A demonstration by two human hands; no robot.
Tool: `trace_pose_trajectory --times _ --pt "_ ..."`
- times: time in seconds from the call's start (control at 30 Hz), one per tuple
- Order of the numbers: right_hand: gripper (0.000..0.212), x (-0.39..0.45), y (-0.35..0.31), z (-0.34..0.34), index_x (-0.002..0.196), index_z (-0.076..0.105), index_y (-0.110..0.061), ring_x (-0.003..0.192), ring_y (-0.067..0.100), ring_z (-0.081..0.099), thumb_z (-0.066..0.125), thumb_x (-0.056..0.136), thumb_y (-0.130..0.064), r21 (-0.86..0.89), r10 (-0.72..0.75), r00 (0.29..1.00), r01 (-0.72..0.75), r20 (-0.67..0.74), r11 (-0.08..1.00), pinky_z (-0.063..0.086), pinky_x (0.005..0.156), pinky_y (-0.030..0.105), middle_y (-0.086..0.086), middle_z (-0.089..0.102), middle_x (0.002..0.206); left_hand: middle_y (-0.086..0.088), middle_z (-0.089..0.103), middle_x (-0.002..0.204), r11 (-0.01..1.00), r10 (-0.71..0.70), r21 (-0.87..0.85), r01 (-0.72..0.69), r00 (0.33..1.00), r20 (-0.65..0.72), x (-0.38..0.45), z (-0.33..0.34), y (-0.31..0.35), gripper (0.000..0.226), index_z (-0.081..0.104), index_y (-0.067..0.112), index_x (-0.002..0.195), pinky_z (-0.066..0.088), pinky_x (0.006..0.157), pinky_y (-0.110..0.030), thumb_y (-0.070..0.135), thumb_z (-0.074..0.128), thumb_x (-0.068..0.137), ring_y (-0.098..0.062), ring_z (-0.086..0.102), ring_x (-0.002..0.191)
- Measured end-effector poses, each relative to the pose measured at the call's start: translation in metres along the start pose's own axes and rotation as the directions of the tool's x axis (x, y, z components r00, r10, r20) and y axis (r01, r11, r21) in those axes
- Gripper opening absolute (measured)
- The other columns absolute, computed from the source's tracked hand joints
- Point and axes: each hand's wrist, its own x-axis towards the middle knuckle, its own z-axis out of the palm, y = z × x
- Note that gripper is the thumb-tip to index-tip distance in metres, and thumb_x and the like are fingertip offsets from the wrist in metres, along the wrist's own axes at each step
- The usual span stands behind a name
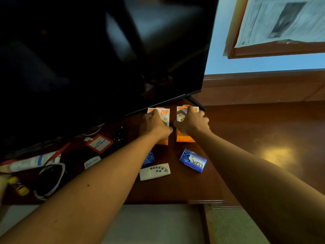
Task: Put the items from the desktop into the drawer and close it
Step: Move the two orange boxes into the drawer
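Hands (154,125) (192,124) on orange boxes (186,138)

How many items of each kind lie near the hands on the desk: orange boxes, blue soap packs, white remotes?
Orange boxes: 2
Blue soap packs: 2
White remotes: 1
Total: 5

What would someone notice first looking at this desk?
Both hands reach forward, the left hand and right hand each on an orange-and-white box just below the big dark TV screen. Nearer lie a blue soap pack and a white remote.
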Motion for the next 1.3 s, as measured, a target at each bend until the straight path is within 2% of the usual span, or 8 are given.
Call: trace_pose_trajectory --times 0.3,0.43,0.53,0.7,0.83,0.93,1.17,1.3 --pt "0.094 -0.094 0.002 -0.034 0.152 0.021 -0.025 0.128 0.044 0.037 0.061 0.079 -0.07 0.067 -0.057 0.997 0.061 -0.06 0.996 0.041 0.096 0.052 0.02 0.035 0.142 -0.013 0.04 0.142 0.998 0.062 -0.014 -0.063 0.993 -0.096 -0.071 -0.032 -0.009 0.088 0.033 0.025 0.145 0.044 0.09 -0.04 0.043 0.08 0.072 -0.033 0.045 0.126" --pt "0.091 -0.149 0.003 -0.041 0.15 0.023 -0.024 0.126 0.043 0.039 0.061 0.08 -0.068 0.088 -0.049 0.994 0.057 -0.094 0.994 0.041 0.096 0.052 0.02 0.038 0.139 -0.013 0.038 0.14 0.991 0.117 -0.061 -0.12 0.992 -0.048 -0.115 -0.044 -0.025 0.087 0.033 0.024 0.145 0.04 0.08 -0.036 0.042 0.079 0.074 -0.033 0.048 0.121" --pt "0.09 -0.193 0.005 -0.039 0.151 0.023 -0.025 0.127 0.043 0.038 0.061 0.081 -0.067 0.079 -0.028 0.994 0.037 -0.106 0.996 0.041 0.096 0.051 0.02 0.037 0.141 -0.013 0.034 0.143 0.985 0.149 -0.083 -0.151 0.989 -0.024 -0.155 -0.052 -0.044 0.087 0.03 0.022 0.147 0.04 0.081 -0.036 0.038 0.079 0.077 -0.034 0.045 0.124" --pt "0.093 -0.255 0.011 -0.022 0.149 0.025 -0.028 0.126 0.041 0.039 0.062 0.076 -0.071 0.06 0.026 0.995 -0.02 -0.098 0.998 0.043 0.095 0.052 0.018 0.037 0.141 -0.013 0.037 0.14 0.986 0.161 -0.051 -0.16 0.987 0.009 -0.212 -0.05 -0.081 0.09 0.031 0.024 0.145 0.048 0.089 -0.042 0.051 0.077 0.073 -0.035 0.047 0.122" --pt "0.09 -0.3 0.022 -0.002 0.147 0.027 -0.028 0.127 0.043 0.039 0.058 0.076 -0.072 0.053 0.05 0.996 -0.046 -0.075 0.998 0.042 0.1 0.057 0.019 0.038 0.14 -0.014 0.041 0.135 0.987 0.155 -0.05 -0.153 0.987 0.046 -0.252 -0.039 -0.11 0.088 0.034 0.023 0.142 0.048 0.084 -0.039 0.053 0.075 0.07 -0.035 0.051 0.115" --pt "0.089 -0.326 0.033 0.012 0.146 0.031 -0.025 0.127 0.043 0.039 0.059 0.075 -0.071 0.055 0.06 0.997 -0.057 -0.054 0.997 0.039 0.1 0.053 0.019 0.04 0.138 -0.013 0.042 0.134 0.989 0.139 -0.06 -0.135 0.988 0.06 -0.277 -0.025 -0.13 0.087 0.035 0.024 0.142 0.044 0.084 -0.037 0.052 0.075 0.07 -0.034 0.051 0.117" --pt "0.092 -0.36 0.054 0.05 0.153 0.018 -0.03 0.134 0.043 0.033 0.064 0.08 -0.061 0.036 0.081 0.994 -0.084 0.075 0.996 0.04 0.102 0.053 0.017 0.03 0.15 -0.011 0.035 0.144 0.997 0.068 -0.038 -0.063 0.984 0.165 -0.307 0.012 -0.166 0.09 0.025 0.027 0.149 0.045 0.081 -0.036 0.048 0.074 0.076 -0.033 0.05 0.121" --pt "0.092 -0.361 0.064 0.076 0.15 0.022 -0.031 0.138 0.044 0.028 0.063 0.075 -0.066 0.0 0.091 0.99 -0.092 0.112 0.996 0.036 0.106 0.056 0.016 0.026 0.153 -0.011 0.038 0.139 0.998 0.053 -0.031 -0.048 0.98 0.194 -0.31 0.033 -0.177 0.089 0.027 0.027 0.147 0.047 0.082 -0.036 0.05 0.074 0.074 -0.032 0.053 0.117"
